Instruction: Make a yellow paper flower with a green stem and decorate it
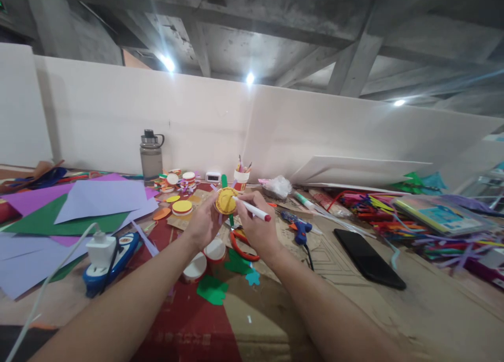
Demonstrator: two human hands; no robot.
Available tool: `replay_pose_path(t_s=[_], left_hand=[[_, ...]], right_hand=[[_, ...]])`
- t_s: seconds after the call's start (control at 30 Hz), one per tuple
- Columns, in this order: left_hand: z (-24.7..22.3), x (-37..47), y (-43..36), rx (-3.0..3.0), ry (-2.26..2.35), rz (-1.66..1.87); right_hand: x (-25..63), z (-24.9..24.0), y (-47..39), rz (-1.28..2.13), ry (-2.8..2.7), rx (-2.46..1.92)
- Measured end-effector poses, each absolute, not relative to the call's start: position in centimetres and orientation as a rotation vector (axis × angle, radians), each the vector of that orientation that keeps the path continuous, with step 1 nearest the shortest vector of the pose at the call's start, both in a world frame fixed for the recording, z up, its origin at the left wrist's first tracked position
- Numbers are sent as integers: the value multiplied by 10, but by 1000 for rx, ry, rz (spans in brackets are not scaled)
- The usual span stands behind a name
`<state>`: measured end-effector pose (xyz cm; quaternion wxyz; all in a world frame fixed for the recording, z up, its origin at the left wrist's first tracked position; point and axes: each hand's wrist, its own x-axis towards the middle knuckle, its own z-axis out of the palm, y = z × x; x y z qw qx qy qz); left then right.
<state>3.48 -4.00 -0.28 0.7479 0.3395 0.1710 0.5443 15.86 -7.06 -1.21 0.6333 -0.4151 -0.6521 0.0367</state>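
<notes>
My left hand (202, 224) grips a round yellow paper disc (226, 201) with a scalloped edge, held up above the table. Green pieces show above and below the disc; whether they are fixed to it I cannot tell. In my right hand (258, 231) is a white marker (255, 210) with a dark red end, its other end at the face of the disc. Orange-handled scissors (239, 249) lie beneath my hands. Close by my left forearm stand two white-topped round pieces, one of them a white-topped cup (215, 250). Green paper scraps (212, 290) and a blue paper flower (253, 277) lie nearer to me.
Coloured paper sheets (98, 202) and a blue power strip (98, 278) lie left. A bottle (151, 157) stands behind. To the right are a blue glue gun (300, 230), a black phone (368, 257) and heaped paper strips (378, 210). White boards (197, 115) rise at the back.
</notes>
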Motion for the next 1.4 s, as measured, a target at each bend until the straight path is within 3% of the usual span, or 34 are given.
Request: replay_pose_path(t_s=[1.4], left_hand=[[-3, 34, -40, 753, 341, 1189]], right_hand=[[158, -7, -75, 102, -1476, -929]])
